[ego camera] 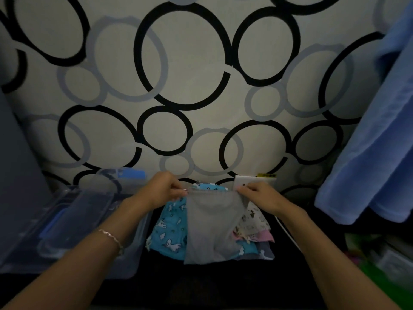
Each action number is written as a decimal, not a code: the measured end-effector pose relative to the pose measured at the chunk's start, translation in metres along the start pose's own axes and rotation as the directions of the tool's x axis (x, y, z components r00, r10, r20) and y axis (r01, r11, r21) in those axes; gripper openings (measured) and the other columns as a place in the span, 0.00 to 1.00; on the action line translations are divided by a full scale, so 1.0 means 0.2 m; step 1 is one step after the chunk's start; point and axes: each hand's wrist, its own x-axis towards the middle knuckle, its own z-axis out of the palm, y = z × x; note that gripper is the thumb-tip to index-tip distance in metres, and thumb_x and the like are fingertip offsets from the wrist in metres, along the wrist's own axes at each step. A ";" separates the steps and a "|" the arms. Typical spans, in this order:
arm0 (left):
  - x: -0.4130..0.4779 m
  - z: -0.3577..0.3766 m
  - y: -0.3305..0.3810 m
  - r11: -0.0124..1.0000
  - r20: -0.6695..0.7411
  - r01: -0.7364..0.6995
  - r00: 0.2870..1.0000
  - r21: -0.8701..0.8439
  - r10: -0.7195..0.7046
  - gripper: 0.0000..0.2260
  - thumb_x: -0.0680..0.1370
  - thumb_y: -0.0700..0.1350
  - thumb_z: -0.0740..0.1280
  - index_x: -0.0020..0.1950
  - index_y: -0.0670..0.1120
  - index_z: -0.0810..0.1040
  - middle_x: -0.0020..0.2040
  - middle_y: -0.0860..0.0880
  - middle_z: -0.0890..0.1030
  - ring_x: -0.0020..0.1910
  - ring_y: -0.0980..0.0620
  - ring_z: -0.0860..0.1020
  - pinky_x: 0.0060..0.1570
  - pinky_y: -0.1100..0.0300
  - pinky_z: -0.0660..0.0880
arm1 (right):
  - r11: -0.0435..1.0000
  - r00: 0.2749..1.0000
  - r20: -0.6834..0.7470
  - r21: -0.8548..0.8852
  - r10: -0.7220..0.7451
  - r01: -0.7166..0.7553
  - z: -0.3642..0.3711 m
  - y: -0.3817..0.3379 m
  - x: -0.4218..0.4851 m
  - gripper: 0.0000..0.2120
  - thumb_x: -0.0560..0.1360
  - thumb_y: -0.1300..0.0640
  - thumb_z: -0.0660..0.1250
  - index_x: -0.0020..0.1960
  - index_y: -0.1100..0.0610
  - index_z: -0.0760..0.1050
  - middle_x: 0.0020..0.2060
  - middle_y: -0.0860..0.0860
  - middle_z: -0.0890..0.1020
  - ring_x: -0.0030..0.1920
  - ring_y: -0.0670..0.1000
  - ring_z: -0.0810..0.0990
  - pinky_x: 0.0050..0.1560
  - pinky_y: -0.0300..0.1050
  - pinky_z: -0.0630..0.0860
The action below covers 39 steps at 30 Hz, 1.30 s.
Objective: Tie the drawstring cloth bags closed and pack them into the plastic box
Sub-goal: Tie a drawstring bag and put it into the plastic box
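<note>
A person's left hand [164, 189] and right hand [260, 194] each pinch, with curled fingers, one top corner of a plain grey drawstring cloth bag [212, 227], holding it stretched above a heap of printed cloth bags [169, 229] on a dark surface. A clear plastic box with blue latches [73, 222] stands just beside the heap, under the left forearm.

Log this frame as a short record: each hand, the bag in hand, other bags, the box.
left hand: pinches grey bag's top left corner
right hand: pinches its top right corner
grey bag: top edge stretched wide, not drawn closed, draped over the other bags
other bags: blue animal-print bag, cream bag, pink bag
plastic box: left of the bags, contents unclear
</note>
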 end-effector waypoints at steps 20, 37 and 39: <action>0.06 0.11 -0.02 0.883 -0.434 0.263 0.793 -0.390 -0.428 0.11 0.78 0.43 0.66 0.38 0.38 0.79 0.40 0.39 0.82 0.37 0.47 0.77 0.38 0.56 0.72 | 0.382 0.998 0.063 0.922 0.020 -0.066 -0.01 0.04 -0.10 0.14 0.79 0.53 0.63 0.51 0.64 0.79 0.53 0.57 0.84 0.57 0.54 0.82 0.59 0.51 0.75; 0.11 0.42 0.21 0.130 0.402 0.573 0.702 -0.809 -0.588 0.18 0.77 0.45 0.68 0.62 0.34 0.75 0.53 0.37 0.81 0.46 0.45 0.80 0.41 0.57 0.79 | 0.411 0.980 0.159 0.891 0.119 -0.195 0.21 -0.15 -0.04 0.20 0.75 0.65 0.67 0.67 0.60 0.72 0.60 0.60 0.80 0.42 0.48 0.79 0.35 0.38 0.77; 0.09 0.40 0.23 0.099 0.347 0.488 0.735 -0.868 -0.583 0.11 0.76 0.35 0.67 0.58 0.32 0.77 0.41 0.39 0.82 0.35 0.48 0.79 0.29 0.61 0.75 | 0.500 0.978 0.120 0.845 0.170 -0.191 0.21 -0.17 -0.04 0.13 0.76 0.63 0.66 0.60 0.58 0.77 0.57 0.64 0.81 0.31 0.46 0.73 0.28 0.35 0.72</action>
